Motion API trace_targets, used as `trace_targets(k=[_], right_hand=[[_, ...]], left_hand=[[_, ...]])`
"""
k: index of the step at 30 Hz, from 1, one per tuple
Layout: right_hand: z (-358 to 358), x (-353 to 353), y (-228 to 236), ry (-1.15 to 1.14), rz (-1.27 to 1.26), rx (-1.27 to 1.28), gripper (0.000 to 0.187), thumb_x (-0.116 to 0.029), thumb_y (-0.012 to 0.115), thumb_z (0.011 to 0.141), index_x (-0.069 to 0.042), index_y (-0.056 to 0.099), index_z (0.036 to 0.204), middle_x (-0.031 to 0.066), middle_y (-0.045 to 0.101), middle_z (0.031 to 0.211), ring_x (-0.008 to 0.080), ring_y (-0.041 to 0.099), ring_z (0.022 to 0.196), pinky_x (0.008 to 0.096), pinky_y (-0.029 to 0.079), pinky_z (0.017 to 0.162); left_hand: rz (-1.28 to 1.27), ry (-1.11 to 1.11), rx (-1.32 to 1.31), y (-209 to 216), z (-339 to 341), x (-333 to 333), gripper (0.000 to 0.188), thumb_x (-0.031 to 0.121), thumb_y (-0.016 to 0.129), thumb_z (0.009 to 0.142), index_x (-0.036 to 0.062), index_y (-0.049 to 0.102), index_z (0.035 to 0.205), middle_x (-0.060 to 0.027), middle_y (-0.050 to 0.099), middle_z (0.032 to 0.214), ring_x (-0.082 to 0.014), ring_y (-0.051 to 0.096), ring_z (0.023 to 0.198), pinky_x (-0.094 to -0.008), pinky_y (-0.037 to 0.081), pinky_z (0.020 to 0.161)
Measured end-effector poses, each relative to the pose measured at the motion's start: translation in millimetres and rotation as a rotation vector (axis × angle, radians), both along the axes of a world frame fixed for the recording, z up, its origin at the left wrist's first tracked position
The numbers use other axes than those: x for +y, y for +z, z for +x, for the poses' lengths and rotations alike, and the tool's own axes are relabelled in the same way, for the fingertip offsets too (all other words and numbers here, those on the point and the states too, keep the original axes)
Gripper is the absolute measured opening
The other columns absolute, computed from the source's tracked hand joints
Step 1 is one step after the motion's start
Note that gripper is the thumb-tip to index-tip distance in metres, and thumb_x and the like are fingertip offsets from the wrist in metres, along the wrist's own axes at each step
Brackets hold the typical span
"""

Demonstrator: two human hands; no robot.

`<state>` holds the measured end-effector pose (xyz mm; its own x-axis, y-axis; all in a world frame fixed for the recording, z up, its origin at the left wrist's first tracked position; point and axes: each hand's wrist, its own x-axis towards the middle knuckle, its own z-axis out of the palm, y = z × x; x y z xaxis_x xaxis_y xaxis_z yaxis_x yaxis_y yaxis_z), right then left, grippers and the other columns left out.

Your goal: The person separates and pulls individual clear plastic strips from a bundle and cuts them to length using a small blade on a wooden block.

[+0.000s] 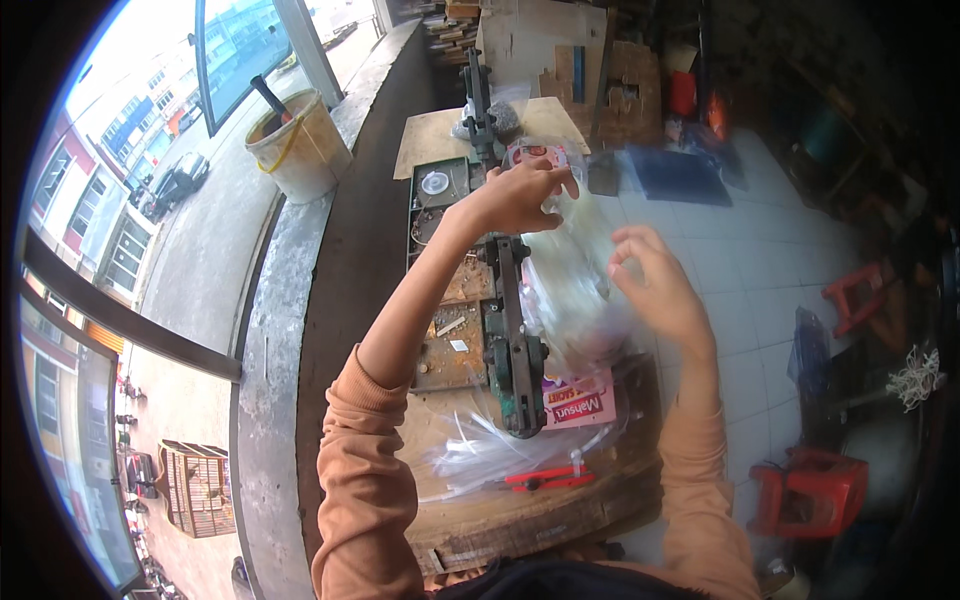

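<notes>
Curling near plastic's edge [590, 275] (floor [745, 260] beyond): right hand [658, 287].

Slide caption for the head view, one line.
Left hand over a dark metal fixture, right hand beside clear plastic, at a cluttered wooden workbench.

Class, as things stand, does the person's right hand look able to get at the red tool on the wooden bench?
Probably yes: the red tool lies near the bench's near edge, mostly uncovered. The right hand would likely just draw back; translucent strips lie close beside the tool.
</notes>
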<state>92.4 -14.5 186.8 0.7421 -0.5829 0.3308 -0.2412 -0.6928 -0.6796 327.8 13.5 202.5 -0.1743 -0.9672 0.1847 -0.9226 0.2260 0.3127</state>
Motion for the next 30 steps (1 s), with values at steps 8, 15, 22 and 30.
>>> trace_targets(k=[8, 15, 22, 30], right_hand=[[12.0, 20.1, 11.1, -0.134, -0.073, 0.102, 0.021, -0.012, 0.070, 0.074, 0.004, 0.057, 0.080, 0.0191, 0.047, 0.112, 0.0351, 0.054, 0.101, 0.0395, 0.043, 0.085], [17.1, 19.1, -0.8, -0.100, -0.106, 0.081, 0.018, -0.008, 0.068, 0.074, 0.007, 0.059, 0.078, 0.0193, 0.047, 0.113, 0.0344, 0.054, 0.100, 0.0390, 0.043, 0.084], [14.4, 16.1, -3.8, -0.105, -0.025, 0.037, 0.014, -0.006, 0.065, 0.074, 0.006, 0.057, 0.071, 0.0188, 0.049, 0.108, 0.0334, 0.055, 0.096, 0.0374, 0.043, 0.084], [11.3, 17.8, -10.1, -0.134, 0.018, -0.062, 0.014, -0.007, 0.063, 0.076, 0.004, 0.057, 0.072, 0.0195, 0.051, 0.106, 0.0332, 0.056, 0.095, 0.0368, 0.044, 0.084]], left_hand=[[-0.176, -0.204, -0.101, 14.1, -44.4, 44.1, 0.016, 0.012, 0.056, 0.077, 0.0136, 0.064, 0.090, -0.0085, 0.057, 0.103, -0.0271, 0.055, 0.102, -0.0522, 0.035, 0.093], [0.113, -0.057, -0.048, 21.1, -66.6, 82.5, 0.029, 0.010, 0.054, 0.079, 0.0072, 0.059, 0.107, -0.0115, 0.062, 0.104, -0.0296, 0.061, 0.089, -0.0424, 0.048, 0.083], [0.178, -0.021, 0.012, 23.4, -61.6, 92.1, 0.036, 0.005, 0.051, 0.074, 0.0053, 0.057, 0.110, -0.0165, 0.062, 0.096, -0.0334, 0.061, 0.084, -0.0411, 0.049, 0.078], [0.196, -0.078, 0.021, 23.2, -54.4, 96.0, 0.041, 0.006, 0.050, 0.073, 0.0077, 0.057, 0.113, -0.0160, 0.062, 0.094, -0.0337, 0.060, 0.085, -0.0428, 0.048, 0.081]])
